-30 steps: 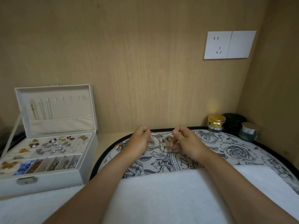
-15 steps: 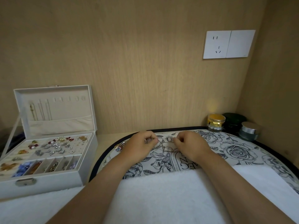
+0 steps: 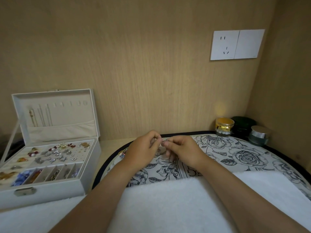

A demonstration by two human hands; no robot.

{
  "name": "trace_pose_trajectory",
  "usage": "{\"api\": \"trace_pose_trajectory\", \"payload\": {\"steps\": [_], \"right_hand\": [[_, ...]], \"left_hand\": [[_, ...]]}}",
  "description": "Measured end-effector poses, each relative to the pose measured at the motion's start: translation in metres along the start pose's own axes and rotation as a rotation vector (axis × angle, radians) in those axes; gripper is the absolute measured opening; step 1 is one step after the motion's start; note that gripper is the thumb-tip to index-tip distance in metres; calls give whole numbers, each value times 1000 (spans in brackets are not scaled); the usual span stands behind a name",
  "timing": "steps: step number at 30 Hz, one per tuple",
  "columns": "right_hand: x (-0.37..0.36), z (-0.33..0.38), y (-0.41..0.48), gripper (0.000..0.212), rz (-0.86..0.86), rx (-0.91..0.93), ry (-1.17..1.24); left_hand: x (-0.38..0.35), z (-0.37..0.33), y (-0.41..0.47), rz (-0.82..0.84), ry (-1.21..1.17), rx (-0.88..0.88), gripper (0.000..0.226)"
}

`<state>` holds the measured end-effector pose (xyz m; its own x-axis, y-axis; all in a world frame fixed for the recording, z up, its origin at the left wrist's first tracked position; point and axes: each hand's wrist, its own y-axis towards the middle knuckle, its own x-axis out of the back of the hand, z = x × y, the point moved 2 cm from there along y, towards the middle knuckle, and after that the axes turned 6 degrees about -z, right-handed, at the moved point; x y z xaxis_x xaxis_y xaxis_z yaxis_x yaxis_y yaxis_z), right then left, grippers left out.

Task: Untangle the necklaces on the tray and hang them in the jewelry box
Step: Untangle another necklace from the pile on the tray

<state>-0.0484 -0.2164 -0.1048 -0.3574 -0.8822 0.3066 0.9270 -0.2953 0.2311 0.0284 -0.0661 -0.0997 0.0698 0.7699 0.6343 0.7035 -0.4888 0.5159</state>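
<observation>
While over the tray (image 3: 252, 158), left hand (image 3: 143, 150), right hand (image 3: 183, 153) pinching necklace (image 3: 164, 140).

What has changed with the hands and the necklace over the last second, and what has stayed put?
The left hand and right hand have drawn together until their fingertips nearly meet, both pinching the necklace over the tray; the chain loops that hung between them earlier no longer show. The open jewelry box and the jars have not moved.

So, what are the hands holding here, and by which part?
The left hand and right hand each pinch a thin silver necklace; which part is too small to tell.
</observation>
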Motion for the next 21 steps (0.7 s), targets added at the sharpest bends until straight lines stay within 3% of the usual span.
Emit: {"api": "trace_pose_trajectory", "payload": {"steps": [7,12,15,19,21], "right_hand": [[3,9,12,15,-70,4,-120],[4,28,31,21,30,-70,-182],[0,39,44,19,54,-95,-207],[-6,55,55,17,46,6,-90],[-10,56,61,20,18,21,-46]], "left_hand": [[15,5,6,67,333,-159,12],[19,16,10,291,397,-43,17],[18,14,16,349,122,103,23],[17,6,21,200,-476,348,30],[18,7,22,142,-664,418,27]]}}
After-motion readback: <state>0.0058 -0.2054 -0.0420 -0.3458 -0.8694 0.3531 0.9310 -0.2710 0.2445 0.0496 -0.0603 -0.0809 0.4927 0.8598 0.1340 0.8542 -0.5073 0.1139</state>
